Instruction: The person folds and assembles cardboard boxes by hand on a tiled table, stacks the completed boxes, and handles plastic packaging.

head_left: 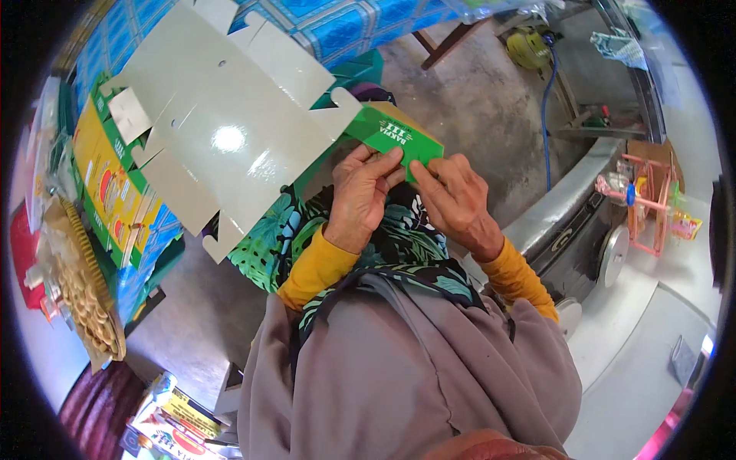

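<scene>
Over the lap, left hand (363,192), right hand (458,201), fingers seemingly pinching green flap (399,136) of carton blank (222,123)

The scene is lit by bright, even daylight, and only soft shadows are cast. A white glare spot is seen on the glossy unfolded carton (230,138). Straight edges are bent by fisheye distortion, and a black vignette rings the frame. Detail near the rim is softened.
</scene>
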Motion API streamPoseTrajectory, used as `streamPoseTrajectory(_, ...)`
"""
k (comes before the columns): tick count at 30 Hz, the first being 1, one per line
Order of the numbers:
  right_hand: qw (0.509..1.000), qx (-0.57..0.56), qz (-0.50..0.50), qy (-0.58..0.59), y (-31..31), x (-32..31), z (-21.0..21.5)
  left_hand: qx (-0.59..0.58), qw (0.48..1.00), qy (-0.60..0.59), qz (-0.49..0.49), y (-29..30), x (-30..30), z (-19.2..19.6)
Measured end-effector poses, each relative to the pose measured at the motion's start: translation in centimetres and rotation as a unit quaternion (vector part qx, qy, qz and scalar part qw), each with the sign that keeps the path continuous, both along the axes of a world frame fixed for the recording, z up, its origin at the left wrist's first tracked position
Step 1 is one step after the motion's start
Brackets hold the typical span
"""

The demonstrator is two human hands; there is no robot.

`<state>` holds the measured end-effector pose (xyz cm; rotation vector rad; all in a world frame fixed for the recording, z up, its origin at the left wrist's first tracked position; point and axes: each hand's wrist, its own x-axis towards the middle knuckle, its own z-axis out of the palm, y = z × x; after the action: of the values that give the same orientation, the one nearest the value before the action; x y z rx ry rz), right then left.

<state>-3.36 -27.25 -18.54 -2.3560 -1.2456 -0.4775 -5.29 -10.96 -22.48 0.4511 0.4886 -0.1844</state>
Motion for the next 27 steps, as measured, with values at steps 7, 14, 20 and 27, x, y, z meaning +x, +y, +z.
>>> streamPoseTrajectory(7,0.993,0.047,-0.094,0.045,-0.2,-0.1,-1.5,0.121,0.992,-0.026,0.000,-1.7,-0.4,-0.8)
streamPoseTrajectory(14,0.991,0.056,-0.083,0.086,0.0,-0.1,-1.6,0.181,0.982,-0.034,0.029,-2.3,-1.2,-1.1)
streamPoseTrajectory(20,0.993,0.011,-0.072,0.098,0.0,-0.3,-1.9,0.215,0.976,-0.028,0.033,-2.4,-1.5,-1.1)
streamPoseTrajectory(27,0.990,0.000,-0.112,0.085,0.4,-0.5,-2.7,0.274,0.961,-0.049,0.002,-2.6,-1.6,-1.6)
